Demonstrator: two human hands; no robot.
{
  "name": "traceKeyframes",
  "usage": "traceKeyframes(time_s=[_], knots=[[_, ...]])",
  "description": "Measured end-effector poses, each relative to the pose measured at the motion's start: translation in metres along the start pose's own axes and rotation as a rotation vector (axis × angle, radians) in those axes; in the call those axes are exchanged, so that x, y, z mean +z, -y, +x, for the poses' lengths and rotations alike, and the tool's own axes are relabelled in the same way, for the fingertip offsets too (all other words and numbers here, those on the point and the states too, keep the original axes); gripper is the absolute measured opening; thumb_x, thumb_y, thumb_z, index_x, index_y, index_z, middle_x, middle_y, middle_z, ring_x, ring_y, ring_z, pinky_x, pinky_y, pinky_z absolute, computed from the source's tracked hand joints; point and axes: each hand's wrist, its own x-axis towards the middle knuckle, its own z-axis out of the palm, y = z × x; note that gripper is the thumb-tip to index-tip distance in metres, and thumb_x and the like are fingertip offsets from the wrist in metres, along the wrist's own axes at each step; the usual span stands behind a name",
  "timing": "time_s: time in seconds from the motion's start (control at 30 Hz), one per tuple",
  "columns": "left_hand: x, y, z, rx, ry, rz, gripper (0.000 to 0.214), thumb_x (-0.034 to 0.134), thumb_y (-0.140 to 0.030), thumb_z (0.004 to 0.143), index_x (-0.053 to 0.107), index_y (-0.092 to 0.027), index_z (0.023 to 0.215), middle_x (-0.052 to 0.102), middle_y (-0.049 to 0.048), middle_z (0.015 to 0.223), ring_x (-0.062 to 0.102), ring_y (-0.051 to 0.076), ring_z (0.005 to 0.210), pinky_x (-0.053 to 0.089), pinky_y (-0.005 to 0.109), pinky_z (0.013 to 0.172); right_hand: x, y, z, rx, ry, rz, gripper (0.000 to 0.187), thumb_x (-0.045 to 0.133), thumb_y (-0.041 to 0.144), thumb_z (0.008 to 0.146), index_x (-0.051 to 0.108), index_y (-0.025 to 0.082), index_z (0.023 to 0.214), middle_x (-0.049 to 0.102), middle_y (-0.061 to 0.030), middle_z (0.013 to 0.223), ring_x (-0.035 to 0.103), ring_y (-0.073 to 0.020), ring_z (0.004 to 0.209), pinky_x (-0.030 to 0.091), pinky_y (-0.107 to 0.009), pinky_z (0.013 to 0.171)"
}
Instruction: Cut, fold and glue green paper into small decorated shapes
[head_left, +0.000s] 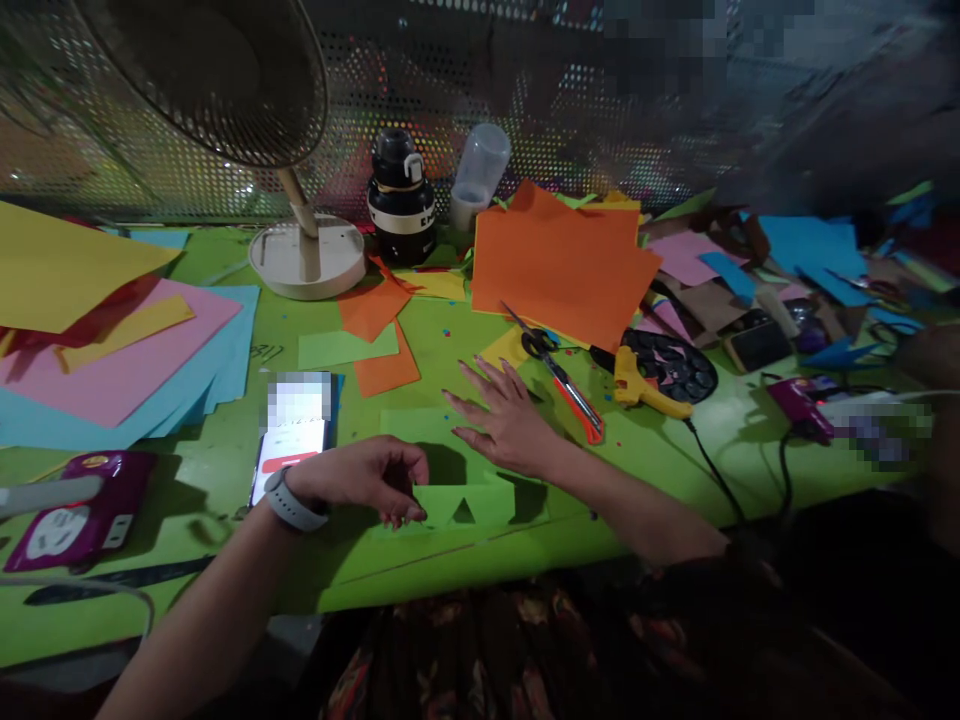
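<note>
A light green paper (491, 503) with a small triangular notch stands partly folded up near the table's front edge. My left hand (379, 480), wearing a pale watch strap, is closed with thumb and fingers on the left end of that paper. Just beyond the fold, my right hand (506, 420) is open, its fingers spread low over the green sheet and tabletop; whether it touches them I cannot tell. Scissors (536, 343) and an orange box cutter (579, 405) lie right of it. Left of my left hand rests a lit phone (294, 430).
Orange sheets (559, 265) and a black bottle (402, 200) stand behind. A fan (307, 258) is at back left, beside stacked coloured paper (157, 350). A yellow glue gun (649, 390) with a cord lies right. Purple boxes (94, 510) sit at both sides; another person is far right.
</note>
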Motion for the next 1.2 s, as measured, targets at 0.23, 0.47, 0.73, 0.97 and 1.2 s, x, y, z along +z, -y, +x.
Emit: traceKeyframes(time_s=[0.23,0.47,0.73,0.97,1.2], knots=[[-0.002,0.005,0.012,0.029,-0.031,0.045,0.031,0.076,-0.035,0.068,0.053,-0.018,0.081,0.064,-0.0025,0.062,0.057,0.011,0.053,0.044,0.023,0.053,-0.028,-0.037,-0.045,0.251,-0.36,-0.192,0.037,0.045,0.04,0.094,0.06,0.025,0.124,0.058,-0.0077,0.124,0.044,-0.0254,0.125,0.029,-0.049,0.109],[0.0,0.003,0.014,0.025,-0.039,0.105,0.03,0.072,-0.037,0.072,0.051,-0.019,0.084,0.061,-0.0039,0.059,0.056,0.012,0.054,0.041,0.024,0.053,-0.032,-0.096,-0.114,0.57,-0.564,-0.535,0.044,0.048,0.044,0.092,0.057,0.02,0.127,0.046,-0.0133,0.138,0.031,-0.0323,0.134,0.025,-0.054,0.108],[0.002,-0.002,0.014,0.013,-0.042,0.134,0.031,0.071,-0.039,0.073,0.051,-0.017,0.083,0.06,-0.0043,0.059,0.054,0.011,0.055,0.039,0.022,0.052,-0.025,-0.109,-0.124,0.66,-0.453,-0.626,0.05,0.045,0.05,0.091,0.058,0.016,0.125,0.035,-0.0165,0.146,0.023,-0.0345,0.138,0.02,-0.056,0.109],[0.001,0.003,0.015,0.009,-0.049,0.126,0.032,0.073,-0.039,0.072,0.052,-0.018,0.085,0.061,-0.0036,0.06,0.056,0.012,0.055,0.041,0.023,0.053,-0.023,-0.123,-0.128,0.684,-0.591,-0.374,0.053,0.039,0.052,0.092,0.056,0.014,0.125,0.052,-0.017,0.131,0.04,-0.0304,0.128,0.029,-0.055,0.105],[0.0,0.005,0.015,0.043,-0.048,0.123,0.032,0.073,-0.038,0.072,0.053,-0.017,0.085,0.064,-0.0016,0.063,0.058,0.012,0.056,0.041,0.023,0.052,-0.03,-0.092,-0.091,0.585,-0.443,-0.51,0.056,0.039,0.048,0.092,0.042,0.017,0.14,0.03,-0.0153,0.15,0.021,-0.0336,0.139,0.02,-0.058,0.108]])
